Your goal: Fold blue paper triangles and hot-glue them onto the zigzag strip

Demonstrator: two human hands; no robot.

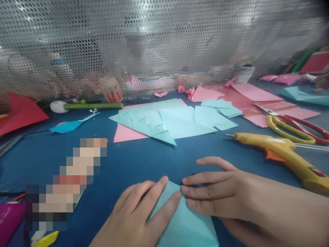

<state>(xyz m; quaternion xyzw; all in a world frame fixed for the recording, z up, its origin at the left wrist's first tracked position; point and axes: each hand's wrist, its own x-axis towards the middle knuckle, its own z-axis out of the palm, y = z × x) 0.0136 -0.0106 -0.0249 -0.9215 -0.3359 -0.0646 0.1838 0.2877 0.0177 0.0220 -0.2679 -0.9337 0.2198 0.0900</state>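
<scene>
No legible text, brand, number or sign is present. The label on the glue gun [288, 154] is too blurred to read. The red pattern on the jar [111, 89], beyond the glue gun to its left, resolves into no characters.

The desk [133, 161] is showing a deep blue top. The folded paper [185, 223] lying under both hands is showing pale turquoise, matching the loose sheets [169, 121] behind it. Pink sheets [254, 97] are lying behind and to the right of those, and one pink sheet [125, 134] is peeking out from beneath them. Right of the folded paper, the glue gun [285, 152] is showing mustard yellow with an orange trigger. Behind it, the scissors [298, 128] are showing one yellow handle and one red. The perforated screen [180, 41] behind the desk is gleaming silver, dotted all over with small holes.
</scene>
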